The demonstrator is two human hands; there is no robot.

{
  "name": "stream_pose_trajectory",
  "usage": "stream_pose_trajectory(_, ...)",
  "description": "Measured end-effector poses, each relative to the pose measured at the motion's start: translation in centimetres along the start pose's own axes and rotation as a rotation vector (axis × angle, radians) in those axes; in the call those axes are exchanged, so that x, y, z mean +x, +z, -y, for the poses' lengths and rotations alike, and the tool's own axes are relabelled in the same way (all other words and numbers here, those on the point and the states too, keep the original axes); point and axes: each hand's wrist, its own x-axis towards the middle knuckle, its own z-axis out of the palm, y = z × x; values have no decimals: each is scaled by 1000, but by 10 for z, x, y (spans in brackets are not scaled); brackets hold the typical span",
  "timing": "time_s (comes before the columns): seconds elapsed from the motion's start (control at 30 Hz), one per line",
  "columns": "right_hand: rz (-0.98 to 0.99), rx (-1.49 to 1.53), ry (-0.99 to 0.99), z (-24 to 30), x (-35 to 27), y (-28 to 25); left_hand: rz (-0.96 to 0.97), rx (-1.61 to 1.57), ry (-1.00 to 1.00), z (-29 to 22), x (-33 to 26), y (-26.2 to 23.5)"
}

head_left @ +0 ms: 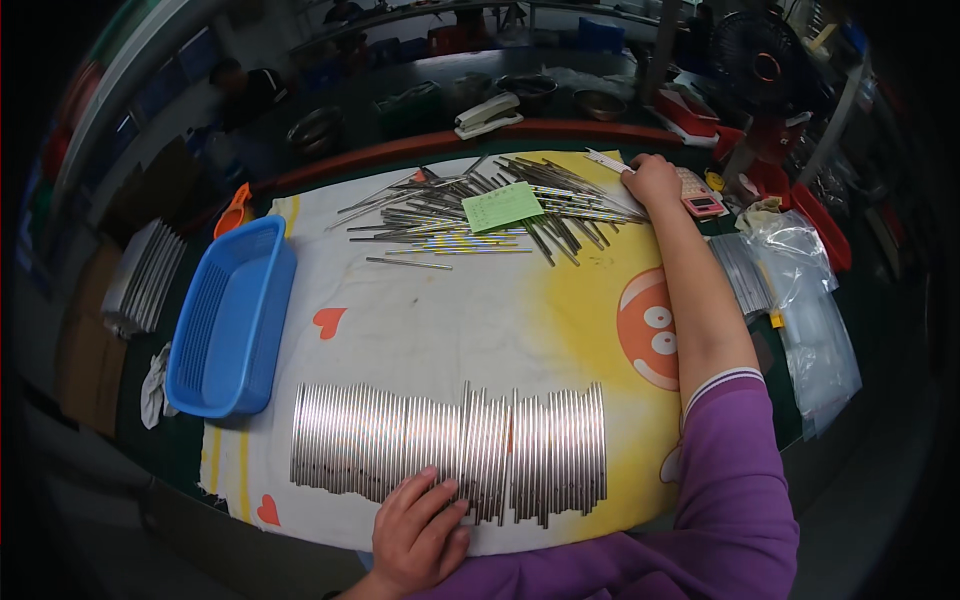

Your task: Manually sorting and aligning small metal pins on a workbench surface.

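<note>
Slim metal rods (350,435) lie side by side in a wide row on a printed cloth (420,335), their near ends uneven. My left hand (420,530) rests over the near ends at the row's middle, fingers stretched out and slightly bent, gripping nothing. Farther off, a loose pile of similar rods (420,215) lies crisscrossed with a green paper slip (502,207) on top. My right arm reaches to the cloth's far right corner, where my right hand (655,184) is closed on a flat pale strip-like tool (606,161). Its fingertips are partly hidden.
A blue plastic basket (225,325) stands at the left, with an orange-handled tool (233,212) behind it. Stacked grey plates (147,278) are farther left. At the right are a pink calculator (699,194), clear plastic bags (805,300) and a black fan (765,65).
</note>
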Motion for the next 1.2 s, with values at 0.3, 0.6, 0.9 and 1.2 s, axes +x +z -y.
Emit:
stream_pose_trajectory(0.3, -332, 304, -600, 14, -32, -37, 3, -108, -11, 5, 9, 5)
stream_pose_trajectory(0.6, 1362, 1373, -378, 89, -224, -55, 46, -121, -57, 6, 10, 2)
stream_pose_trajectory(0.9, 1505, 1413, -447, 105, -248, -43, 193, -16, -71, 16, 24, -1)
stream_pose_trajectory(1.2, 531, 421, -1536, 64, -279, -62, 248, 52, -25, 11, 18, -5)
